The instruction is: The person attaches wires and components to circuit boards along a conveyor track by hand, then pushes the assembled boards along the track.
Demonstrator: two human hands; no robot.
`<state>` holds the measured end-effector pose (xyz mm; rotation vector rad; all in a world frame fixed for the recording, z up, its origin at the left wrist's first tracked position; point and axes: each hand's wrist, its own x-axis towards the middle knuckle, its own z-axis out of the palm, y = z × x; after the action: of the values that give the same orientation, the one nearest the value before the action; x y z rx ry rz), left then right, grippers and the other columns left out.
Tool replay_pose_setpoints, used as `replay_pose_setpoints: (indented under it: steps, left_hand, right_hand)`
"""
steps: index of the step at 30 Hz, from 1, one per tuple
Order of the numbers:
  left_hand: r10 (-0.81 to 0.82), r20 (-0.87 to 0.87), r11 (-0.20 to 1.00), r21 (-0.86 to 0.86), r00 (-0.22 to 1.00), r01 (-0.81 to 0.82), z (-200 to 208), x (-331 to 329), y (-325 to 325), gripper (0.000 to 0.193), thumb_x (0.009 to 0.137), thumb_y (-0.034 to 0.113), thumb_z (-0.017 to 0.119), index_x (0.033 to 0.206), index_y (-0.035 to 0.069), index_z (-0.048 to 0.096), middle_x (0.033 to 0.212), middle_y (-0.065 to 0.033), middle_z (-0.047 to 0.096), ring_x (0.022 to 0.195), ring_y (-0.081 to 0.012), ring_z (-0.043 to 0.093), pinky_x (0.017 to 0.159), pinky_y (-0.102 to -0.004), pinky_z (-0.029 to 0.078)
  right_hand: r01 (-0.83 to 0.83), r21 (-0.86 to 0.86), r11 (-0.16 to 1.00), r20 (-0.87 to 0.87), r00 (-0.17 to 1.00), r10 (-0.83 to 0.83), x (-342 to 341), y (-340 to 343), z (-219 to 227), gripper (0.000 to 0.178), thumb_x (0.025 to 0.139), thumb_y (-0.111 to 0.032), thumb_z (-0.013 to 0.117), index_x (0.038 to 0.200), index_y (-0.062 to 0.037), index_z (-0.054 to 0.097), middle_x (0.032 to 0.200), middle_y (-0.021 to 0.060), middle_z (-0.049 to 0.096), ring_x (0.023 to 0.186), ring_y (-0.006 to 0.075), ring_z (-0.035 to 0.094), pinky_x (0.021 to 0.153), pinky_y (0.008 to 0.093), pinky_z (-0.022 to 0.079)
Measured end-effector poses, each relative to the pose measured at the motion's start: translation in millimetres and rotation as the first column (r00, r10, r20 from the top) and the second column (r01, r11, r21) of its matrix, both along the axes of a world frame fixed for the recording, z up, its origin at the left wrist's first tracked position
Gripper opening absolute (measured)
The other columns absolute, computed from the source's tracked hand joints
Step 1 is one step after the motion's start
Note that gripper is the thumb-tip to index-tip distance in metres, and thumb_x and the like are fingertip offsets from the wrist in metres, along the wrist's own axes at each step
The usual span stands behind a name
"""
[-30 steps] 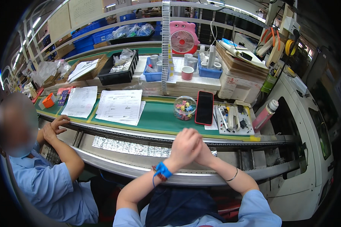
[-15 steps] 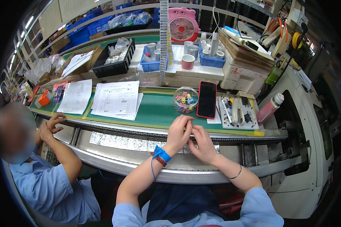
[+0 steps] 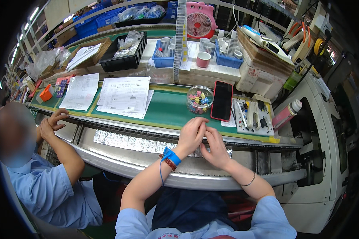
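The long green conveyor belt was seen running across the bench, bounded at its near edge by a curved grey metal rail. Bare belt was left between the white printed paper sheets on the left and the clear round plastic tub of coloured clips on the right. Just beside the tub, a black-screened phone in a red case was laid flat, and beyond it a white tray of small tools was set close to the belt's near edge. The left hand and the right hand were brought together at the near edge of the belt, just in front of the tub and phone, fingertips touching; whether a small part was pinched between them could not be told. A blue strap was worn on the left wrist. To the far left, another person's hands were held clasped near the rail, well apart from the wearer's.
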<state>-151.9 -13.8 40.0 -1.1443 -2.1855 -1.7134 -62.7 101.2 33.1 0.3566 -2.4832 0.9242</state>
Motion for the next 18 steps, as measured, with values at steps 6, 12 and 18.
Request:
replay_pose_setpoints:
  steps: [6, 12, 18]
  left_hand:
    - [0.005, 0.042, 1.0, -0.021, 0.999, -0.004, -7.6, 0.1, 0.3, 0.015, 0.091, 0.008, 0.048, 0.097, 0.0, 0.058, 0.088, -0.0161, 0.06, 0.083, -0.0331, 0.059, 0.073, -0.0405, 0.047]
    - [0.007, 0.021, 1.0, -0.022, 1.0, -0.006, -2.2, -1.8, 1.2, 0.015, 0.091, 0.009, 0.049, 0.097, 0.0, 0.058, 0.088, -0.0161, 0.061, 0.082, -0.0333, 0.059, 0.072, -0.0404, 0.047]
    - [0.003, 0.024, 1.0, -0.019, 1.0, -0.003, -3.9, -2.1, 1.5, 0.014, 0.09, 0.008, 0.049, 0.097, 0.0, 0.058, 0.088, -0.0162, 0.061, 0.082, -0.0337, 0.059, 0.072, -0.0405, 0.047]
  right_hand:
    - [0.002, 0.016, 1.0, -0.008, 1.0, -0.001, -1.2, 0.3, 0.1, 0.047, 0.077, -0.001, 0.062, 0.121, 0.001, 0.047, 0.123, 0.0172, 0.046, 0.113, 0.0346, 0.047, 0.094, 0.0407, 0.038]
    - [-0.009, 0.008, 1.0, -0.009, 1.0, 0.009, -0.7, 1.8, 1.2, 0.047, 0.077, -0.001, 0.062, 0.121, 0.0008, 0.046, 0.121, 0.0173, 0.046, 0.111, 0.0344, 0.047, 0.093, 0.0403, 0.038]
    - [-0.012, 0.005, 1.0, 0.001, 1.0, 0.012, -1.1, 1.9, 0.0, 0.047, 0.077, -0.002, 0.062, 0.121, 0.001, 0.046, 0.121, 0.0175, 0.046, 0.111, 0.0346, 0.047, 0.093, 0.0406, 0.038]
